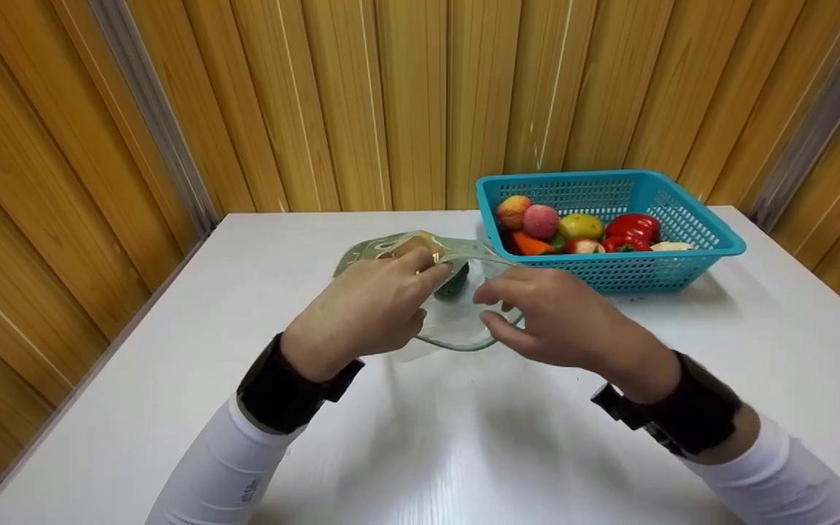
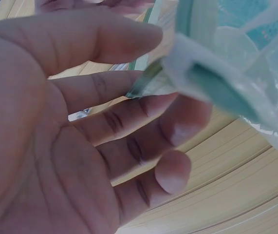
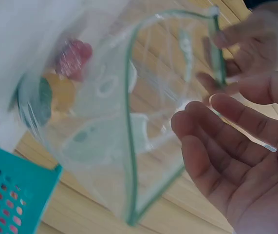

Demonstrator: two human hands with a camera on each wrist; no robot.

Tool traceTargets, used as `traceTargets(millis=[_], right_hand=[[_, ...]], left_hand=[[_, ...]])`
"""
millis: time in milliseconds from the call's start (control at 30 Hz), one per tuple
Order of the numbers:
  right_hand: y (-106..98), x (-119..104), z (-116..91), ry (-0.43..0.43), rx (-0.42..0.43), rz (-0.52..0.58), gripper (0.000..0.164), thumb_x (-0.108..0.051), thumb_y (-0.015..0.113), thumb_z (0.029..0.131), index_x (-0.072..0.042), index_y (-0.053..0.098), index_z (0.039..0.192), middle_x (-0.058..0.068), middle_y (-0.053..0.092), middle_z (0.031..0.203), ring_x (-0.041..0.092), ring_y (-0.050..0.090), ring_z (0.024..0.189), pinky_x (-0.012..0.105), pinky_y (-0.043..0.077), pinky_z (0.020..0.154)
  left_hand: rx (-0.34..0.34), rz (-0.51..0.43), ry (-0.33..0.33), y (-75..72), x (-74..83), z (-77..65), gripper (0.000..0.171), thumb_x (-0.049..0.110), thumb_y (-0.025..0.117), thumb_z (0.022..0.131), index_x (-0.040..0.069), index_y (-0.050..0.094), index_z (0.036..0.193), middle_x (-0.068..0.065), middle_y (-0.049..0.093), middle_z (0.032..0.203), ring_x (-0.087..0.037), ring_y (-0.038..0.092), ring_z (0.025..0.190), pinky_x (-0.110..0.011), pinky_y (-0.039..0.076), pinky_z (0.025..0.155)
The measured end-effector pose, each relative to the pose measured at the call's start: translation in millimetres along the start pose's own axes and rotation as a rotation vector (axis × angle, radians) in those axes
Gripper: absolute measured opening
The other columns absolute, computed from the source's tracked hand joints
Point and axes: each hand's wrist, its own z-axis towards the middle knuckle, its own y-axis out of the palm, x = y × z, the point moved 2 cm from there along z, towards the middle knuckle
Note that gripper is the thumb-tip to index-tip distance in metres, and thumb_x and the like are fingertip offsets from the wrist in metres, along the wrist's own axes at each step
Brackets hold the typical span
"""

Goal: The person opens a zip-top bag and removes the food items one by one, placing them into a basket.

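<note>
A clear plastic zip bag (image 1: pixel 464 341) with green edging is held up over the white table, its mouth spread wide. My left hand (image 1: pixel 369 299) pinches the bag's edge at one side; in the left wrist view the green strip (image 2: pixel 151 80) runs between thumb and fingers. Close to the mouth's other side, my right hand (image 1: pixel 551 313) has loosely bent fingers and nothing in its grasp. Through the film show a dark green rounded thing (image 3: pixel 36 100), a yellow-orange one (image 3: pixel 61 92) and a bumpy pinkish-red one (image 3: pixel 74 58).
A turquoise perforated basket (image 1: pixel 609 273) stands at the back right of the table (image 1: pixel 259 270), right behind the bag. Inside it are peach-like fruits (image 1: pixel 540 221), a yellow fruit (image 1: pixel 580 227), red peppers (image 1: pixel 633 227) and a carrot (image 1: pixel 533 244). Wood-patterned walls (image 1: pixel 413 109) rise behind.
</note>
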Motion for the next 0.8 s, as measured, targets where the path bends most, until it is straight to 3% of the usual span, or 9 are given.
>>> traceTargets(millis=[167, 333, 467, 567, 667, 800], right_hand=[[23, 2, 18, 0.010, -0.080, 0.015, 0.028, -0.024, 0.072, 0.090, -0.011, 0.072, 0.115, 0.004, 0.074, 0.111, 0.019, 0.069, 0.090, 0.033, 0.059, 0.079], [38, 9, 30, 0.060, -0.154, -0.009, 0.033, -0.024, 0.072, 0.090, -0.008, 0.068, 0.120, 0.009, 0.070, 0.123, 0.024, 0.067, 0.106, 0.038, 0.057, 0.089], [48, 15, 42, 0.116, -0.214, -0.016, 0.043, -0.025, 0.069, 0.092, -0.008, 0.062, 0.132, 0.007, 0.064, 0.132, 0.024, 0.062, 0.113, 0.040, 0.053, 0.098], [56, 19, 52, 0.168, -0.272, -0.036, 0.050, -0.027, 0.068, 0.092, -0.007, 0.056, 0.137, 0.007, 0.063, 0.132, 0.024, 0.061, 0.109, 0.039, 0.054, 0.094], [65, 23, 64, 0.236, -0.351, -0.062, 0.054, -0.029, 0.068, 0.092, -0.007, 0.053, 0.139, 0.007, 0.063, 0.127, 0.022, 0.059, 0.103, 0.033, 0.056, 0.082], [76, 28, 79, 0.348, -0.472, -0.079, 0.055, -0.030, 0.065, 0.094, -0.009, 0.048, 0.142, 0.006, 0.061, 0.124, 0.021, 0.055, 0.096, 0.028, 0.050, 0.070]], left_hand=[[0.021, 0.002, 0.005, 0.2, 0.9, -1.3, 0.049, 0.003, 0.069, 0.079, 0.010, 0.062, 0.127, -0.007, 0.063, 0.106, -0.022, 0.065, 0.075, -0.039, 0.056, 0.062], [0.030, 0.016, 0.019, -0.1, 2.3, 0.1, 0.046, 0.005, 0.068, 0.079, 0.009, 0.063, 0.124, -0.006, 0.063, 0.105, -0.024, 0.065, 0.073, -0.040, 0.055, 0.061], [0.031, 0.015, 0.027, -0.8, 2.7, 1.2, 0.045, 0.003, 0.067, 0.078, 0.008, 0.065, 0.122, -0.007, 0.063, 0.105, -0.023, 0.064, 0.074, -0.040, 0.055, 0.062], [0.034, 0.011, 0.028, -0.7, 2.0, 0.3, 0.048, 0.002, 0.067, 0.078, 0.007, 0.065, 0.125, -0.008, 0.064, 0.108, -0.022, 0.064, 0.073, -0.039, 0.055, 0.062], [0.039, 0.026, 0.033, -0.6, 1.4, -1.0, 0.047, 0.004, 0.067, 0.078, 0.006, 0.065, 0.125, -0.009, 0.065, 0.112, -0.023, 0.065, 0.074, -0.040, 0.055, 0.062], [0.030, 0.033, 0.035, -0.1, 1.4, -1.6, 0.044, 0.006, 0.066, 0.080, 0.006, 0.065, 0.123, -0.009, 0.065, 0.112, -0.024, 0.066, 0.075, -0.041, 0.055, 0.062]])
